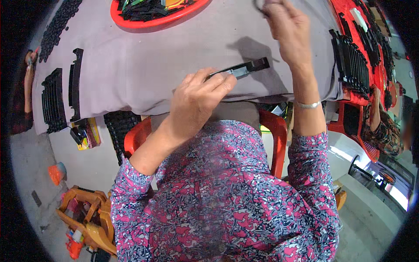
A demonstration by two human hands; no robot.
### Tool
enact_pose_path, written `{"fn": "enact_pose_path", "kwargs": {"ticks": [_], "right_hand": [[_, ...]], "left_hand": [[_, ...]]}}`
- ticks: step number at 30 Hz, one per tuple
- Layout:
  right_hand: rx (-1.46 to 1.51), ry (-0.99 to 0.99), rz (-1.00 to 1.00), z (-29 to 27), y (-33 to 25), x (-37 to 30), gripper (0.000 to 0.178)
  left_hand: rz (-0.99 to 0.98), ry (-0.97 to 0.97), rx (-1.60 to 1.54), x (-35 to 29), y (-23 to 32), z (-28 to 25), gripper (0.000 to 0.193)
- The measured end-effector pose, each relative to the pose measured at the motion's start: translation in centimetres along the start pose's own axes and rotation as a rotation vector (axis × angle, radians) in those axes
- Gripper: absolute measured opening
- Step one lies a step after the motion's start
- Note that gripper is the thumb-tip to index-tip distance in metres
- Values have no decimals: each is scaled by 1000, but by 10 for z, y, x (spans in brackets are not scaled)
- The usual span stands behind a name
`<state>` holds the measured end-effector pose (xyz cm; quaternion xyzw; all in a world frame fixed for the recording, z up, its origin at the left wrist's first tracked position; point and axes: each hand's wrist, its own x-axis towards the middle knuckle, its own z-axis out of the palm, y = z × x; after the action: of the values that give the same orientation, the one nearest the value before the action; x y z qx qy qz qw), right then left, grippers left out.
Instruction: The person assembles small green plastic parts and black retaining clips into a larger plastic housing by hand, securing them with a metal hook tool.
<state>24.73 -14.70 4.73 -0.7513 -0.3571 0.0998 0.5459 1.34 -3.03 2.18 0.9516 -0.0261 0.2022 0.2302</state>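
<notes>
**Black strip pinned under the left hand**

A long black plastic strip [242,68] is pressed flat on the grey cloth-covered table [144,70] by the closed left hand [196,102]. Farther right, the right hand [288,28] is raised above it, pinching a small dark ring [258,6].

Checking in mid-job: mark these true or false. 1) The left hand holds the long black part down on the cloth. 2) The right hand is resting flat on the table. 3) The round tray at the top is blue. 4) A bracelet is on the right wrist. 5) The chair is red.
1) True: the left hand presses on the long black part lying on the grey cloth.
2) False: the right hand is raised, pinching something small.
3) False: the round tray is red.
4) True: a silver bracelet.
5) True: the chair is red.
</notes>
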Motion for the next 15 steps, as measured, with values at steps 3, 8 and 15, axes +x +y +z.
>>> {"fn": "enact_pose_path", "kwargs": {"ticks": [3,8,15], "right_hand": [[883,4,-51,11,-71,-18,14],[1047,-155,98,18,-59,-28,56],[1239,-270,87,30,-47,-34,54]], "left_hand": [[23,-1,27,-3,-3,1,29],[8,-50,0,1,0,-3,33],[-2,-90,69,0,1,2,35]]}}
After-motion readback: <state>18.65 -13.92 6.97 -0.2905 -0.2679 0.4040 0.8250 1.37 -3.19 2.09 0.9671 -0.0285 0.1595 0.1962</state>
